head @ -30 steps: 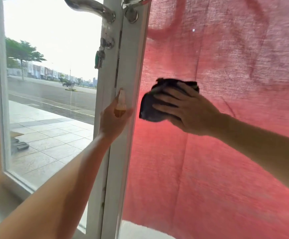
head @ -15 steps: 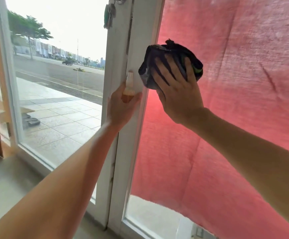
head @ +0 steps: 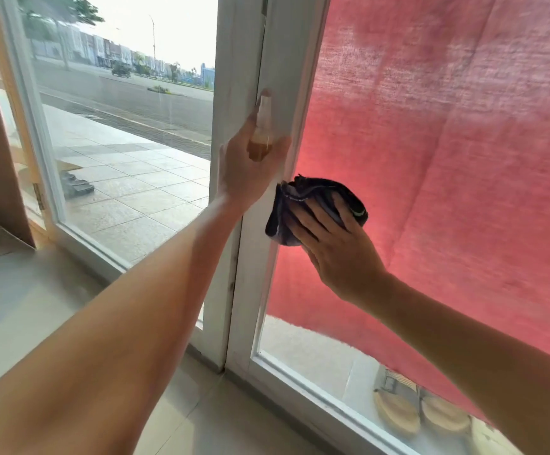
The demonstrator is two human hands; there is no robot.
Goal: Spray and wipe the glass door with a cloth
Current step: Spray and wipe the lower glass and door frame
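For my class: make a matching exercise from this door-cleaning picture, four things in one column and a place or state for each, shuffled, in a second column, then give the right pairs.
Things
1. spray bottle
2. dark cloth
3. red fabric
4. sandals

Places or states
A. on the ground outside, behind the lower glass
B. gripped in the left hand, against the white door frame
C. hanging behind the right pane
D. pressed on the glass under the right hand

Pairs: 1-B, 2-D, 3-C, 4-A

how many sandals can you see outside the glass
2. Both lie side by side on the ground outside, seen through the glass at lower right: one sandal on the left, the other sandal right of it, below the red cloth. More may be hidden.
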